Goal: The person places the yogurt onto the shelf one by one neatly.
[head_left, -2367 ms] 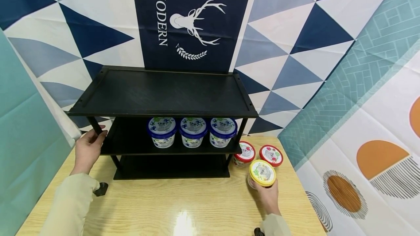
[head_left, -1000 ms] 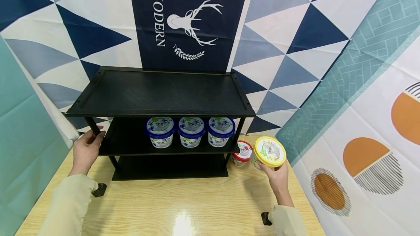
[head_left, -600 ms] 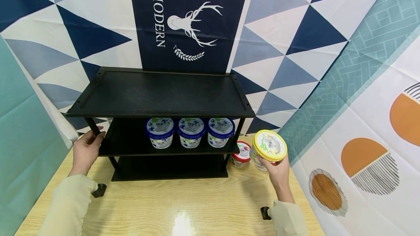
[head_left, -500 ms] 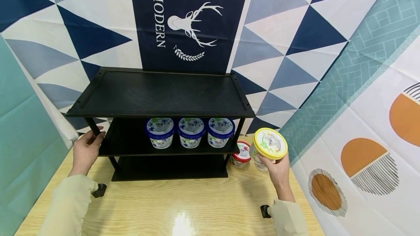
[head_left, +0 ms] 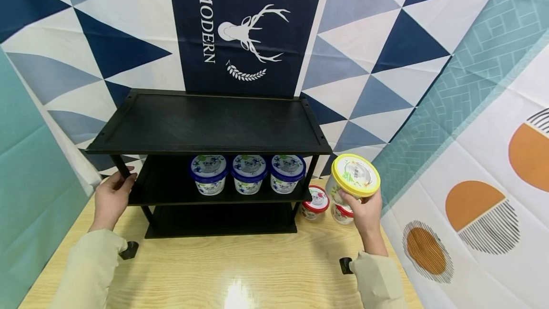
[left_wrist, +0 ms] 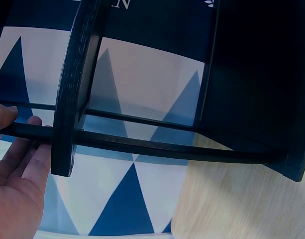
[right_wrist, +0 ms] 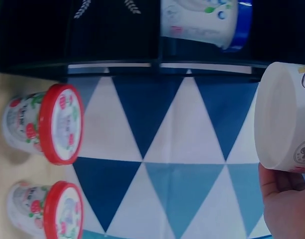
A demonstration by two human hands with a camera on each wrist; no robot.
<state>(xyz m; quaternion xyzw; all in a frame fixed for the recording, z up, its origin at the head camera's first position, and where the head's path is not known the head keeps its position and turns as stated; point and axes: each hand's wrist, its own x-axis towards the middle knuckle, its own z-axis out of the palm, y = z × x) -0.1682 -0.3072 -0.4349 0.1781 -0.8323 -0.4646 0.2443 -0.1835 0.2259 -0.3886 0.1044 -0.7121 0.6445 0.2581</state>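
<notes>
My right hand (head_left: 366,213) grips a white tub with a yellow lid (head_left: 356,175), holding it in the air to the right of the black shelf rack. In the right wrist view that tub (right_wrist: 279,117) shows its pale underside. Below it on the table stand two red-lidded tubs (head_left: 315,199) (right_wrist: 65,211), one partly covered by the held tub in the head view. At the rack's left end my left hand (head_left: 112,197) holds a thin black upright post (left_wrist: 28,131) between thumb and fingers. Three blue-lidded tubs (head_left: 249,174) line the middle shelf.
The black rack (head_left: 210,123) has a top board, a middle shelf and a bottom board (head_left: 218,223). It stands on a pale wooden table (head_left: 206,271). Patterned cloth walls (head_left: 484,156) close in behind and on both sides.
My right hand has raised the yellow-lidded tub from low over the table, up and slightly right. More of the right red-lidded tub shows than a moment ago. My left hand stays on the post.
</notes>
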